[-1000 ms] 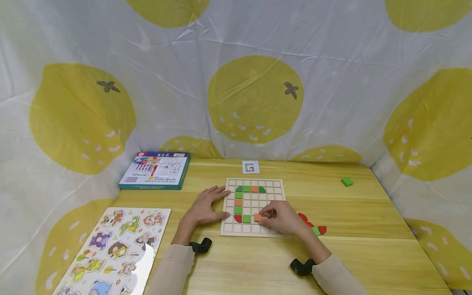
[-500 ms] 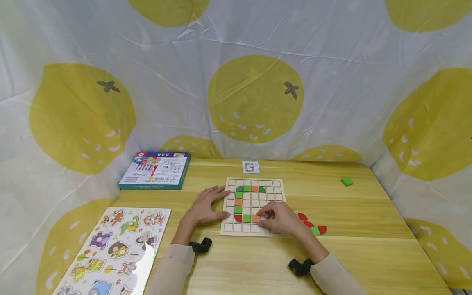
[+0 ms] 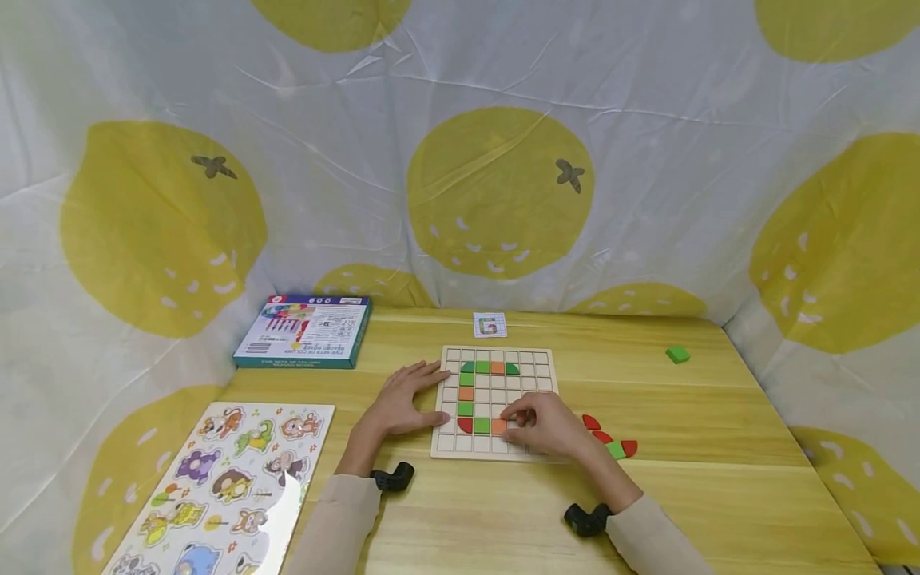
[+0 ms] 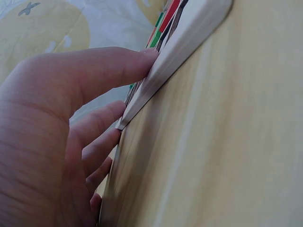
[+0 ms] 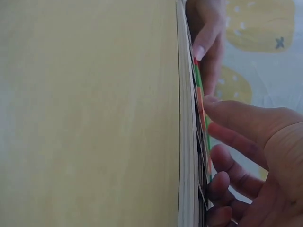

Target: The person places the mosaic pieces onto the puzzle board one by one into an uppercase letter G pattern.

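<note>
My left hand [image 3: 402, 402] steadies the left edge of a wooden grid board [image 3: 537, 383], thumb and fingers spread along it. In the left wrist view the thumb [image 4: 142, 64] touches the board's rim. Red, green and orange tiles form a C-like outline on the board, with a red rounded corner tile [image 3: 465, 426] at lower left. At the right end of the lower row, my right hand [image 3: 549, 423] pinches an orange square tile [image 3: 497, 427], partly covered by the fingers. That tile lies in line beside a green square tile [image 3: 481, 426].
Several red and green tiles [image 3: 602, 436] lie right of the board. One green tile [image 3: 677, 354] sits farther right. Behind the board is a small pattern card [image 3: 490, 325]. At left are a flat box [image 3: 305, 335] and an animal puzzle board [image 3: 233, 483].
My right hand has moved the orange tile slightly left, from askew to in line against the green tile. Over the last half second it stays there. The left hand holds its place.
</note>
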`<state>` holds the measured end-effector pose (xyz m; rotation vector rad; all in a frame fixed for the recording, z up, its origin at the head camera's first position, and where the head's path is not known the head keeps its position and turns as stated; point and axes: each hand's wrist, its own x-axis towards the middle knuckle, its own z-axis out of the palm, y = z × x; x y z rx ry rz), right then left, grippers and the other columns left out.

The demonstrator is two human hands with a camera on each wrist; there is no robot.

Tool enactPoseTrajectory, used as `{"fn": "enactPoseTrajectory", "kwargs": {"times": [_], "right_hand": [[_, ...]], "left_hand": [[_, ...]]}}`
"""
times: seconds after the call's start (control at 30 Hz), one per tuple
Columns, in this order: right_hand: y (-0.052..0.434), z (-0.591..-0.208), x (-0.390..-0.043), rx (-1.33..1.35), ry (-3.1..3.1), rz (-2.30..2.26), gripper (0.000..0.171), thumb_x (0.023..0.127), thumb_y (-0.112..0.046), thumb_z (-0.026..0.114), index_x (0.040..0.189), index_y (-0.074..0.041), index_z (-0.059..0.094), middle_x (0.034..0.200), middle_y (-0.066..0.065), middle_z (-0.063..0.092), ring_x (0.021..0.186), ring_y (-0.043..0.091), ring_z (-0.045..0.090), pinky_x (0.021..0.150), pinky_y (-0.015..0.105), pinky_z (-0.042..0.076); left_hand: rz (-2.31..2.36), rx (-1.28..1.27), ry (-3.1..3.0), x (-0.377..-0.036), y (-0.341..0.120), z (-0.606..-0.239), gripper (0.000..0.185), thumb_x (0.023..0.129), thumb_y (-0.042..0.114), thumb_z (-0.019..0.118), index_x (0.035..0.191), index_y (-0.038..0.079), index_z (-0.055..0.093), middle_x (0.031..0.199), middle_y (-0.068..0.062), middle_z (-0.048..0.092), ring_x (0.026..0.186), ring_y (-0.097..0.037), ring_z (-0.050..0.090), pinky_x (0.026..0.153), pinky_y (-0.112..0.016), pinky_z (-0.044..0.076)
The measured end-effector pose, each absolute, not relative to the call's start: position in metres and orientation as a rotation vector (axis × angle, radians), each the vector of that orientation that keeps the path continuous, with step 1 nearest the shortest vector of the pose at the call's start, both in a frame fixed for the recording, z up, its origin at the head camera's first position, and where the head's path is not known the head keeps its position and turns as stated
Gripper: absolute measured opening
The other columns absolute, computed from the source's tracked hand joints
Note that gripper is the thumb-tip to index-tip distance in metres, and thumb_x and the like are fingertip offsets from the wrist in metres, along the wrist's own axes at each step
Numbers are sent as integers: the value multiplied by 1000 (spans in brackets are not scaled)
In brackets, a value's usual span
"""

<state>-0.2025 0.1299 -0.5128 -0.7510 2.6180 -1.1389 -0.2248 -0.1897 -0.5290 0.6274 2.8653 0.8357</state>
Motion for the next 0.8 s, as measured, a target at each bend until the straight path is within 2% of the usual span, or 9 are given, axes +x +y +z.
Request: {"fn": "enactPoseTrajectory", "kwargs": {"times": [0.23,0.57,0.8], "right_hand": [[141,-510,-203,-669,2618,-1194,23,85,-25,86,104,-14,81,79,-5,61,67,11,50,58,20,41],[176,-504,-201,-627,2642,-1266,20,89,-22,82,106,-11,79,80,-3,60,67,10,51,60,21,45],[207,-503,-200,-587,2705,-1275,22,89,-20,82,107,-9,79,81,-1,64,64,9,49,55,22,44]], "left_hand": [[835,625,2868,-225,-189,-530,81,81,57,72,153,29,51,167,0,38,157,-33,26,127,-61,17],[848,620,2862,-223,-188,-528,81,81,58,73,153,28,52,166,-2,39,157,-34,26,127,-62,17],[848,625,2868,-224,-189,-530,81,82,59,72,153,28,52,166,-3,39,157,-35,27,127,-62,16]]}}
